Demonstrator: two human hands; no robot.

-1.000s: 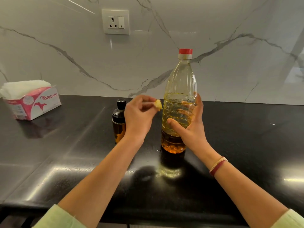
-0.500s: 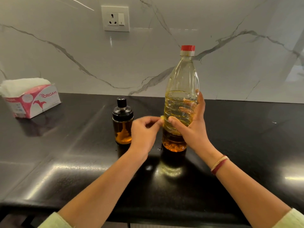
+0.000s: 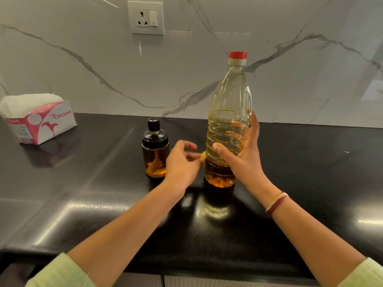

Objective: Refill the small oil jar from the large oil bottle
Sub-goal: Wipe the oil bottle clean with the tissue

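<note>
The large oil bottle [image 3: 229,100] stands upright on the black counter [image 3: 310,162], with a red cap on and yellow oil about halfway up. My right hand [image 3: 242,158] is wrapped around its lower ribbed part. The small oil jar [image 3: 155,156] has a black lid and a little amber oil. It stands just left of the bottle, untouched. My left hand [image 3: 182,164] is between the two. Its fingertips pinch a small yellow scrap [image 3: 204,155] against the bottle's left side, and the index finger is lifted.
A pink and white tissue box [image 3: 39,121] sits at the far left of the counter. A wall socket [image 3: 145,17] is on the marble backsplash. The counter's front edge runs close under my forearms.
My left hand came down from beside the bottle's middle to its lower left side, carrying the yellow scrap, and uncovered the jar. The right hand kept its grip on the bottle.
</note>
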